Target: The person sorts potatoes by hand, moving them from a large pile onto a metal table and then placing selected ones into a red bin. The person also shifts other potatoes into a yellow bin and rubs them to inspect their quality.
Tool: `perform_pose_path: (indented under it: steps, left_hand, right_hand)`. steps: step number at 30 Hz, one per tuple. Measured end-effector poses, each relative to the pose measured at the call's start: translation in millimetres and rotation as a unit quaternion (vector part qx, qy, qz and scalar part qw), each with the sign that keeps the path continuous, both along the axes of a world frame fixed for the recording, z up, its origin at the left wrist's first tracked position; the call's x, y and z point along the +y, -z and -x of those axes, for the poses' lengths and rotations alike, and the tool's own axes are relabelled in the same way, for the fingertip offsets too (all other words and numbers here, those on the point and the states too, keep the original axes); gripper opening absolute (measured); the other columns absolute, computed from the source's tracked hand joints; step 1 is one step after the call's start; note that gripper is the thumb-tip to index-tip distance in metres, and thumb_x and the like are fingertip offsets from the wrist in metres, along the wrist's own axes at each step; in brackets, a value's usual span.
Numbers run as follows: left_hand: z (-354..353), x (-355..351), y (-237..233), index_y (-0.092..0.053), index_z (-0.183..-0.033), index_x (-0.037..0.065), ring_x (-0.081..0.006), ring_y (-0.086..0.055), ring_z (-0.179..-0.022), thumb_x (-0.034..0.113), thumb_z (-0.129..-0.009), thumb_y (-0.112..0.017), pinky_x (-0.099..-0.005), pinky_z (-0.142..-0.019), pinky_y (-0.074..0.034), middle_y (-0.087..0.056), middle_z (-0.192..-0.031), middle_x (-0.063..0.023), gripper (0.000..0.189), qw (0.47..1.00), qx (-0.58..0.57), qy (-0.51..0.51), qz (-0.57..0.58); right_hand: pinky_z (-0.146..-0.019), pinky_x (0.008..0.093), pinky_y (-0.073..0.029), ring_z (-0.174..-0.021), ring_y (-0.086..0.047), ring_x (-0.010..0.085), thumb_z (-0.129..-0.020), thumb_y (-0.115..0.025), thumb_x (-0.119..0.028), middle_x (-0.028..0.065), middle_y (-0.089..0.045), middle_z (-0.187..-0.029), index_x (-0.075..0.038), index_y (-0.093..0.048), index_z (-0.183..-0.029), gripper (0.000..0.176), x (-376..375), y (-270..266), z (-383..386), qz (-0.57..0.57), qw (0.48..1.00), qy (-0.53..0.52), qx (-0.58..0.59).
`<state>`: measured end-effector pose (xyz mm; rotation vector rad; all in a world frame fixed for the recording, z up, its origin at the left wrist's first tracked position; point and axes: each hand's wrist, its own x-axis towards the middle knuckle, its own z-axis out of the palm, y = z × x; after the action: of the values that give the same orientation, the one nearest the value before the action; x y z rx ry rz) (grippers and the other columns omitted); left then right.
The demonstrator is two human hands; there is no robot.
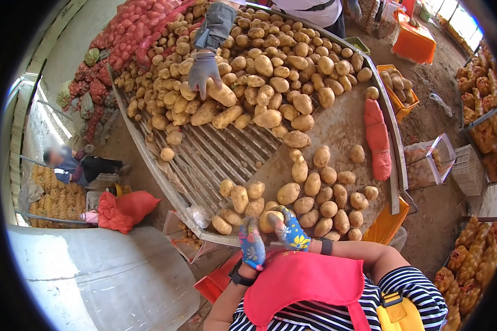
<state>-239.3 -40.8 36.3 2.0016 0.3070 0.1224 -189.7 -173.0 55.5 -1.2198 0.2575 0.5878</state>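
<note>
My left hand (pixel 252 245), in a blue flowered glove with greyish fingertips, lies at the near edge of a sorting table (pixel 337 124). Its fingers stretch forward, beside a potato (pixel 267 222). My right hand (pixel 292 231), gloved alike, has its fingers closed around that potato from the right. Left of my hands sits a small group of potatoes (pixel 239 198); a larger loose group (pixel 328 208) spreads to the right. Slatted bars (pixel 221 151) run across the middle of the table, below a big potato heap (pixel 281 60).
Across the table, another person's grey-gloved hand (pixel 204 74) touches the heap. A rolled red bag (pixel 376 140) lies along the right rim. An orange crate (pixel 397 91) of potatoes stands beyond it. Filled red net sacks (pixel 132 38) pile at upper left; another person (pixel 80 165) sits at left.
</note>
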Motion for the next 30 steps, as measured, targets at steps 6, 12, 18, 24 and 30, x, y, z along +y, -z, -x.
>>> perform_pose_path:
  steps: [6,12,18,24,30]
  left_hand:
    - [-15,19,14,-0.060,-0.099,0.007,-0.0145,-0.060,-0.076,0.036,-0.097,-0.056,-0.0284,-0.064,-0.050,-0.062,-0.086,-0.0037,0.029,0.899,0.130,-0.089,0.408]
    - [-13,39,-5,-0.061,-0.112,0.009,-0.0193,-0.063,-0.075,0.023,-0.093,-0.060,-0.0314,-0.057,-0.051,-0.066,-0.096,-0.0071,0.024,0.733,0.175,-0.183,0.631]
    - [-7,32,11,-0.059,-0.124,0.011,-0.0223,-0.065,-0.084,0.023,-0.096,-0.059,-0.0354,-0.066,-0.054,-0.068,-0.101,-0.0076,0.030,0.702,0.161,-0.103,0.686]
    - [-29,17,-15,-0.050,-0.136,0.009,-0.0242,-0.064,-0.093,0.046,-0.100,-0.049,-0.0412,-0.080,-0.054,-0.063,-0.112,-0.0089,0.052,0.675,0.182,-0.073,0.711]
    - [-10,16,6,-0.048,-0.136,0.005,-0.0290,-0.056,-0.118,0.048,-0.091,-0.059,-0.0486,-0.101,-0.046,-0.056,-0.131,-0.0123,0.064,0.703,0.136,-0.030,0.698]
  right_hand:
    - [-0.083,0.0338,-0.053,-0.099,-0.065,0.0212,-0.092,-0.060,-0.049,0.0153,-0.067,-0.106,0.000,-0.052,-0.127,0.061,-19,-22,-41,0.079,0.979,-0.172,-0.080]
    - [-0.087,0.0456,-0.050,-0.103,-0.060,0.0372,-0.075,-0.078,-0.033,0.0204,-0.058,-0.120,-0.005,-0.049,-0.133,0.070,-58,12,-122,0.593,0.701,-0.154,-0.364]
    - [-0.094,0.0404,-0.051,-0.115,-0.059,0.0329,-0.082,-0.060,-0.017,0.0201,-0.057,-0.132,-0.005,-0.044,-0.141,0.062,-72,48,-146,0.116,0.978,-0.097,-0.147]
    - [-0.095,0.0365,-0.051,-0.114,-0.061,0.0256,-0.094,-0.046,-0.017,0.0147,-0.059,-0.128,-0.001,-0.046,-0.138,0.046,-43,-11,-85,-0.356,0.927,-0.008,0.115]
    - [-0.100,0.0332,-0.045,-0.117,-0.055,0.0184,-0.103,-0.043,-0.027,0.0114,-0.060,-0.124,0.001,-0.047,-0.140,0.046,-4,-47,-28,-0.015,0.972,-0.209,-0.109]
